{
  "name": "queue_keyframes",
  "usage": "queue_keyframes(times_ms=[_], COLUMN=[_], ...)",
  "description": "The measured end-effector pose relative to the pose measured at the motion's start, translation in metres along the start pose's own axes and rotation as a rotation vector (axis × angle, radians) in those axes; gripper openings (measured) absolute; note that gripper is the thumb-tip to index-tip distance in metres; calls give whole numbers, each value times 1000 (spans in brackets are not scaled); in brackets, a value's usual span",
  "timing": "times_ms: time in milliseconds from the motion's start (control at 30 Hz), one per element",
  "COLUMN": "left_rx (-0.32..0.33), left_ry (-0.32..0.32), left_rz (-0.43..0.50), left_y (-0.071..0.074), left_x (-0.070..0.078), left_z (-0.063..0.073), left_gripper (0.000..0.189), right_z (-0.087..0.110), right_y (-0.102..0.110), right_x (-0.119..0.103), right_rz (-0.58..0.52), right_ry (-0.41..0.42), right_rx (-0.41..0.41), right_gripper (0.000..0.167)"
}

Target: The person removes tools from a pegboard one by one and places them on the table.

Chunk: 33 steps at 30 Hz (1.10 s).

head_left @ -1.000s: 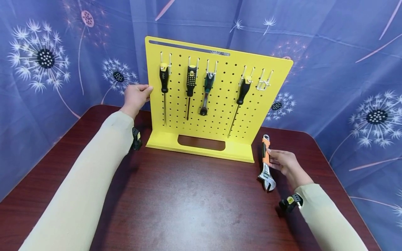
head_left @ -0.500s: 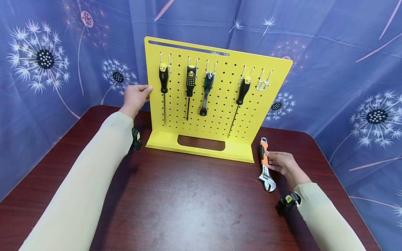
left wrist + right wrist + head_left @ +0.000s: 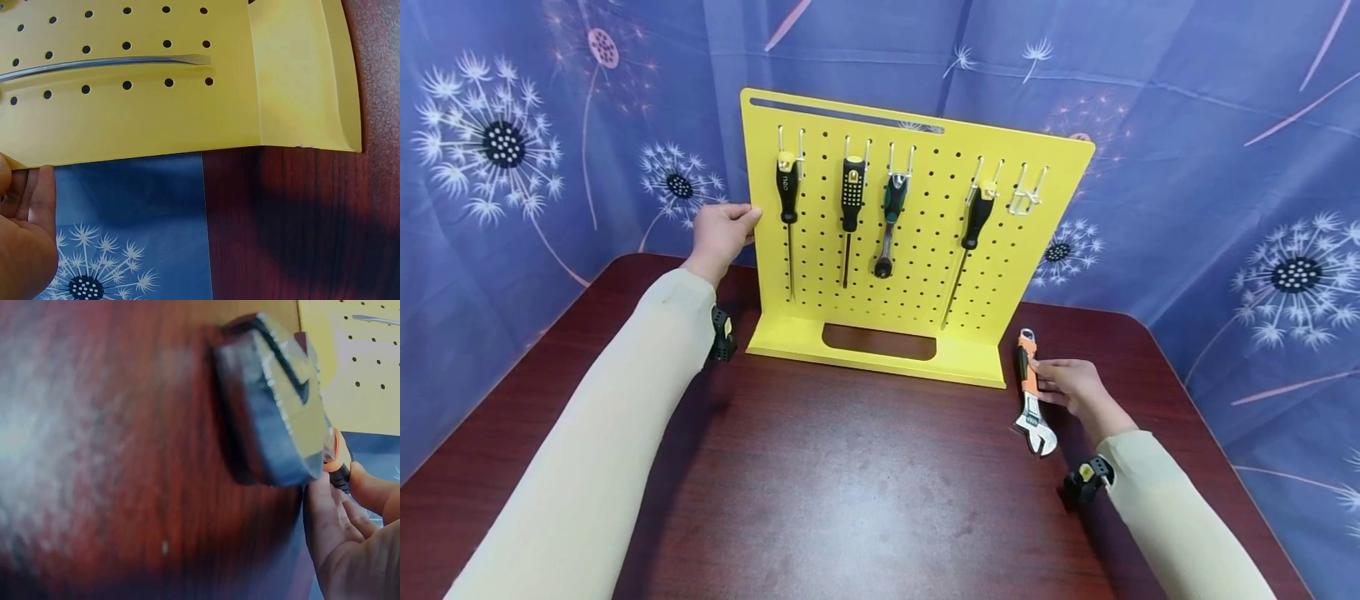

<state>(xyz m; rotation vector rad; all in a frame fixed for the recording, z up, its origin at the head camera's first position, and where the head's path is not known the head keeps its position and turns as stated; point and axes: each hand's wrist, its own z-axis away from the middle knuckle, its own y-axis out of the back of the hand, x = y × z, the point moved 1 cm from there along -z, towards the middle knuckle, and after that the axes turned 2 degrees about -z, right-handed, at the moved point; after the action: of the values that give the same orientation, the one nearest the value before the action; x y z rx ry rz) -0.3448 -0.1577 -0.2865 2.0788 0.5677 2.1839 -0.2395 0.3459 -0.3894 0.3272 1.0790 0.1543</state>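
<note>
A yellow pegboard (image 3: 917, 275) stands upright on its foot toward the back of the table. My left hand (image 3: 718, 237) pinches its left edge between thumb and fingers; the left wrist view shows fingertips (image 3: 45, 187) behind that edge. Right of the board, my right hand (image 3: 1071, 387) holds an adjustable wrench (image 3: 1030, 400) by its orange and black handle, head toward me. In the right wrist view the wrench's metal head (image 3: 275, 406) looms large and blurred, close over the table. White hooks (image 3: 1025, 198) at the board's upper right carry no tool.
Three screwdrivers hang on the board: a left one (image 3: 787, 192), one with a dotted handle (image 3: 852, 196), and a right one (image 3: 977, 218). A green-handled ratchet (image 3: 891, 221) hangs between them. Behind the dark red table (image 3: 820, 483) is a blue curtain (image 3: 1187, 192) with dandelion prints.
My right hand has shifted the wrench slightly left and toward me, then nearly held it there. The left hand keeps its grip on the board's edge.
</note>
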Motion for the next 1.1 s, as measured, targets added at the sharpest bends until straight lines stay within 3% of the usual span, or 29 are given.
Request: queue_keyframes(times_ms=[900,1100], left_rx=[4,-1], left_ry=[1,2], left_rz=[-3,-5], left_y=[1,1], left_x=[1,1], left_z=[1,1], left_gripper=[44,44], right_z=[-7,-7], right_y=[1,-1], right_x=[-1,0], right_rz=[-21,29], right_ry=[-36,-22], right_rx=[61,77], right_gripper=[49,48])
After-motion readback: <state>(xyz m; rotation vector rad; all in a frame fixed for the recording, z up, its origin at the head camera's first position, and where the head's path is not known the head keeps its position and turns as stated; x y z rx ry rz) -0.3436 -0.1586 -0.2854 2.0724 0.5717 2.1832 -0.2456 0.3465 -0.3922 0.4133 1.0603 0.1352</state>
